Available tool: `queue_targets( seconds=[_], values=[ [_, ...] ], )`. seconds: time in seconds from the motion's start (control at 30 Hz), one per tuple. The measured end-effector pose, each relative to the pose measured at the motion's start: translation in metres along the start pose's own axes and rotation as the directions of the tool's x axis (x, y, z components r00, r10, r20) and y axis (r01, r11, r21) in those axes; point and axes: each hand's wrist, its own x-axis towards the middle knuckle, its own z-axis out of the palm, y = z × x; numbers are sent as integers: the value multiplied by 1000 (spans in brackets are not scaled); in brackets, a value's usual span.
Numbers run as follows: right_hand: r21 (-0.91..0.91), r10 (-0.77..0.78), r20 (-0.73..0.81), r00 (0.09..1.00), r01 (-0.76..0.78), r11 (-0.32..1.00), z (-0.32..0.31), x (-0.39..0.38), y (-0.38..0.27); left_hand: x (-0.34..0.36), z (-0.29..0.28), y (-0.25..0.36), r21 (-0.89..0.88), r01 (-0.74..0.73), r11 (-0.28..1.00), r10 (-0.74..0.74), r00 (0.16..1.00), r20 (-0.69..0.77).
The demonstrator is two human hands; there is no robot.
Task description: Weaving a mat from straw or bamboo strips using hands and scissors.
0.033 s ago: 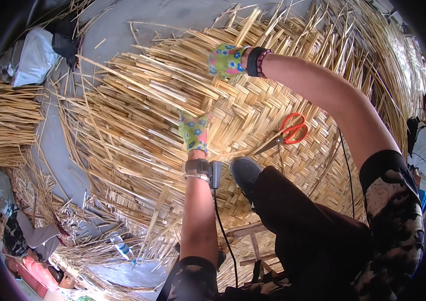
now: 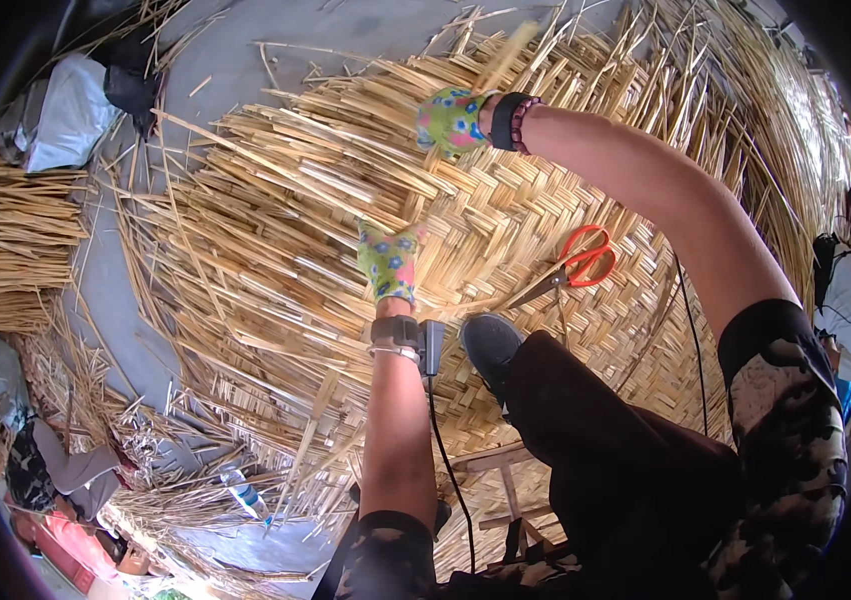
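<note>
Both my hands wear green gloves with a blue and pink flower pattern. On the woven reed mat point(image 2: 515, 215), my left hand point(image 2: 390, 260) is closed on flat reed strips point(image 2: 325, 195) at the edge of the weave, its fingertips partly hidden among them. Farther away and to the right, my right hand point(image 2: 452, 120) is closed over strips at the same edge. A blurred pale reed strip point(image 2: 505, 55) stands up just beyond it, apparently in its grip. Orange-handled scissors point(image 2: 585, 262) lie on the woven part, right of my left hand.
My dark shoe point(image 2: 492, 345) rests on the mat near the scissors. Bundled reeds point(image 2: 20, 240) lie at far left, below a silver bag point(image 2: 70, 115). A plastic bottle point(image 2: 245, 495) lies among scraps at lower left, near another person point(image 2: 65, 470). A black cable point(image 2: 450, 460) hangs from my left wrist.
The pale strip beyond my right hand has tilted slightly to the right and blurred. My right wrist has shifted very slightly; my left hand looks unmoved.
</note>
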Motion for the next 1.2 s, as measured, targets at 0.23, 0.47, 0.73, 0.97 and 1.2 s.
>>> queue_targets(
  seconds=[0.23, 0.47, 0.73, 0.97, 1.2],
  values=[
    [-240, 140, 271, 952, -74, 968, -19, 18, -32, -4, -5, 19, -56, 73, 996, -81, 984, -156],
    [372, 566, 302, 767, -641, 671, 0, 26, -18, 15, -1, -9, -114, 137, 984, -145, 987, -72],
    [-110, 36, 127, 991, -22, 994, -14, -3, -24, 4, -1, 9, 68, 66, 996, -53, 983, -176],
    [32, 170, 219, 961, -181, 983, -21, 17, -24, 16, -8, 7, -22, 73, 997, -76, 983, -166],
    [-188, 213, 360, 908, -154, 970, -10, 21, -23, 4, -4, -2, 89, 21, 996, -10, 993, -120]
  ],
)
